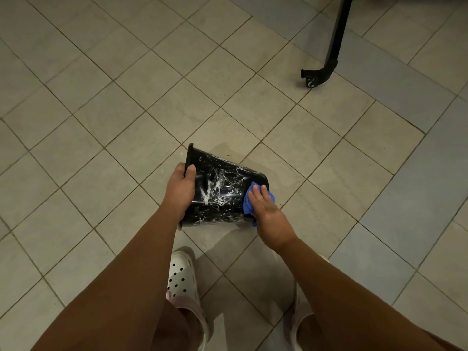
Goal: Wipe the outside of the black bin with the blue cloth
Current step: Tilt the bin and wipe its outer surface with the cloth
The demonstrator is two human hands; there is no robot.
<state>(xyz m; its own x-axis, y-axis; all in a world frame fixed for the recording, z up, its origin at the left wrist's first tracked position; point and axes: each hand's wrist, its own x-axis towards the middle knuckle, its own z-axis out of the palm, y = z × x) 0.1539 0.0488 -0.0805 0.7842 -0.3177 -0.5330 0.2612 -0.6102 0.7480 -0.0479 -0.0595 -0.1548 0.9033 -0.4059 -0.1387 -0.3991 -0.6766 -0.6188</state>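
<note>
1. The left hand grips the rim of the black bin, thumb over the edge
2. The black bin is held tipped on its side above the tiled floor, rim to the left, its wall streaked with white suds
3. The right hand presses the blue cloth flat against the bin near its base
4. A white clog stands below; a black wheeled leg is far right

The black bin's mouth faces away to the left, its inside unseen; the left hand's fingers curl out of sight behind the rim; the right hand covers most of the blue cloth; the black stand is cut off at the top edge.
</note>
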